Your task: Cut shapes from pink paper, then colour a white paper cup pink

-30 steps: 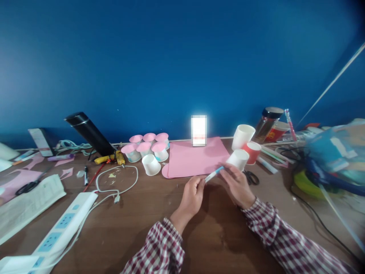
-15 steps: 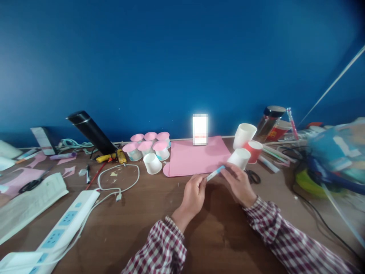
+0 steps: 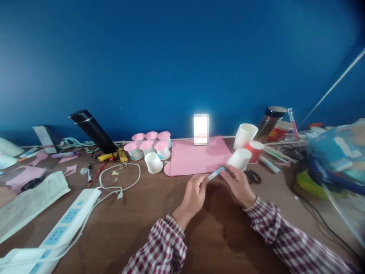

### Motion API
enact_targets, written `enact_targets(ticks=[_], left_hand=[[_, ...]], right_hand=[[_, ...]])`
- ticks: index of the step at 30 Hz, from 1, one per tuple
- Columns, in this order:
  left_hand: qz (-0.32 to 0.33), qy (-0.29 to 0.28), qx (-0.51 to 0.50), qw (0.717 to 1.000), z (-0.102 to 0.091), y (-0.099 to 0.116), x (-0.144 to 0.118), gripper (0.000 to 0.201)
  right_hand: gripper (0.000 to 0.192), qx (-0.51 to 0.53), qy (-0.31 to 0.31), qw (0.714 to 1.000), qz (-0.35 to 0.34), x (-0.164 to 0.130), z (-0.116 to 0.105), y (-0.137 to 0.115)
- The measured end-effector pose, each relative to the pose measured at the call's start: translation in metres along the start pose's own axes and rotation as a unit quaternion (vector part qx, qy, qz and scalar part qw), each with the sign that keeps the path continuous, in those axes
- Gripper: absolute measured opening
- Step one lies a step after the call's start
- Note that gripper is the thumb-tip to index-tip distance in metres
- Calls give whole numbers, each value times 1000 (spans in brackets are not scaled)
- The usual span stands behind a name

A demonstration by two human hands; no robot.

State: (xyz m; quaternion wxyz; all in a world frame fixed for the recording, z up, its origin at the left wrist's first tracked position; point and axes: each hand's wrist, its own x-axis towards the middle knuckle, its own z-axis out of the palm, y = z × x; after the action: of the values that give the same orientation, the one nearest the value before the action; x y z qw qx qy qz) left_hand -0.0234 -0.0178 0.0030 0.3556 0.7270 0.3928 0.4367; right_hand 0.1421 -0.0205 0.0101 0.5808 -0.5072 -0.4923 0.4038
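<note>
Pen point(image 3: 215, 174), white with a blue end, is pinched at both ends above the middle of the wooden bench point(image 3: 159, 213): the left hand point(image 3: 194, 195) grips its white end between thumb and fingertips, the right hand point(image 3: 238, 184) its blue end the same way. Both wrists wear checked sleeves. Just beyond the pen lies a pink paper sheet point(image 3: 196, 158), with an overturned white paper cup point(image 3: 240, 158) beside the right hand and pink-lidded cups point(image 3: 148, 144) toward the back edge. A white power strip point(image 3: 68, 217) lies near the front left corner.
</note>
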Motion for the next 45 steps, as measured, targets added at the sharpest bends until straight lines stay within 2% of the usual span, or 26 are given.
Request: enact_targets(ticks=[6,9,14,17,23,27,30,32,35,37,39,42,45], left_hand=[[-5,4,4,1000,0,-4,1,26],[-14,7,10,1000,1,-4,0,26],[-34,54,24,998,5,-3,-2,23],[-41,53,17,998,6,-4,-3,21],[-27,33,30,999,7,-3,-3,19],[-23,53,52,997,4,8,-9,25],[-18,59,48,997,-5,20,-25,28],[-12,57,58,997,-14,26,-42,29],[-6,63,111,992,-37,30,-76,32],[1,89,170,981,-59,29,-99,34],[27,120,244,962,-86,23,-121,35],[28,174,354,919,-129,9,-149,32],[25,212,438,873,-164,-5,-174,32]], right_hand=[[27,-2,-7,1000,16,-1,0,6],[29,38,2,999,24,-2,7,9],[34,80,-54,995,16,-8,20,9],[32,45,-61,997,8,-8,21,7],[26,-69,-16,996,-50,-4,13,10],[22,-164,-64,979,-100,-6,11,7],[20,-215,-88,967,-108,-10,11,4],[20,-210,-88,970,-89,-12,11,3],[23,-142,-89,985,-37,-15,13,6],[24,-120,-96,988,-14,-16,15,7],[24,-141,-108,984,-23,-17,16,7],[27,-222,-141,963,-60,-16,16,2],[31,-324,-186,922,-104,-13,12,-6]])
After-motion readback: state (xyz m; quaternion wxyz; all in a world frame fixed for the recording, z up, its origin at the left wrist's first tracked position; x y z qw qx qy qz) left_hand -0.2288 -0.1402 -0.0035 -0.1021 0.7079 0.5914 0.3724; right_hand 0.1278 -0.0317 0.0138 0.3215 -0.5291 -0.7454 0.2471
